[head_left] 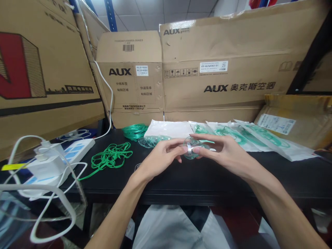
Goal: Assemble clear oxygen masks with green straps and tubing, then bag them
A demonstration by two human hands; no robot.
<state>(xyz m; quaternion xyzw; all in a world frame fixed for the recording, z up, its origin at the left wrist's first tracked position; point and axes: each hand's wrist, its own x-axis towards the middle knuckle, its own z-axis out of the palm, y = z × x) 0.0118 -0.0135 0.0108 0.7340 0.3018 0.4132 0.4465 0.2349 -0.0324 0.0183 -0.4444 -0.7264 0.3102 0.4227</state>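
A clear greenish plastic oxygen mask with a shiny metal nose strip is held between both hands over the front of the black table. My left hand pinches its left side, thumb near the strip. On the other side, my right hand grips the mask with the thumb at the strip and a finger over the top. Just behind my left hand lie several more clear masks, overlapping in a row. A coil of green tubing sits further left, and a tangled green elastic strap lies in front of it.
White pouches with green tubing inside overlap along the right back of the black table. A power strip with plugs and looping white cables occupies the left. Cardboard boxes wall off the back; a taped parcel stands right.
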